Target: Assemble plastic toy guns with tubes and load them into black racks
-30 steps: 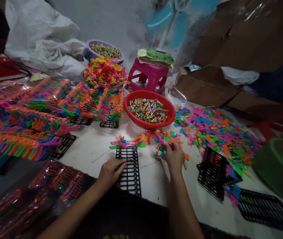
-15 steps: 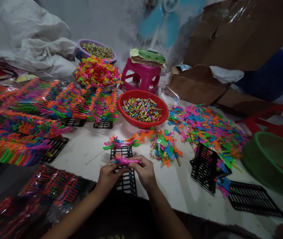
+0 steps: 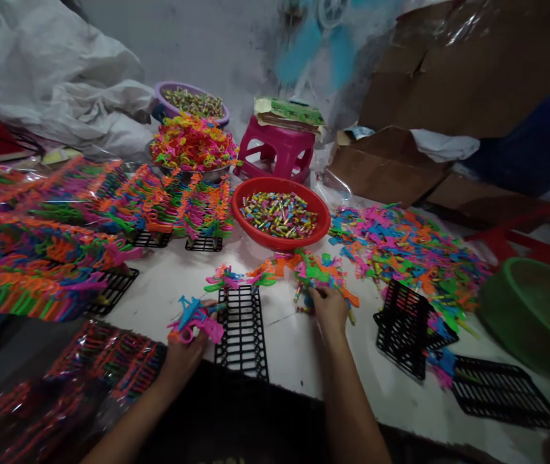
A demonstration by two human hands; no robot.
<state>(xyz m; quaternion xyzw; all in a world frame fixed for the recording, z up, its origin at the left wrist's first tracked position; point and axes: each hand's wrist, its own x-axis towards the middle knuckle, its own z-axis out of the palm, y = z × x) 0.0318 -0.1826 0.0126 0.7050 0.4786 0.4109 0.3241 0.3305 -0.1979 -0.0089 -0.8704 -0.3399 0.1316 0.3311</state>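
Note:
My left hand (image 3: 185, 353) is closed around small plastic toys, a pink pistol-shaped one (image 3: 211, 328) with a light blue one (image 3: 191, 310), left of a black plastic grid rack (image 3: 242, 330). At the rack's far end stand several pink, green and orange toys (image 3: 229, 278). My right hand (image 3: 331, 312) reaches to the near side of a small pile of coloured toys (image 3: 316, 270), some with candy-like tubes. Its fingers are pinched at the pile's edge; what lies between them is hidden.
A red basin (image 3: 320, 235) of small wrapped tubes stands behind the pile. Filled racks of toys (image 3: 62, 258) crowd the left. To the right are a heap of loose toys (image 3: 400, 245), more black racks (image 3: 501, 390) and a green basin (image 3: 521, 309).
My hands, together over the rack before, have parted. The left has moved left with the pink and blue toys; the right has gone right and forward to the small pile.

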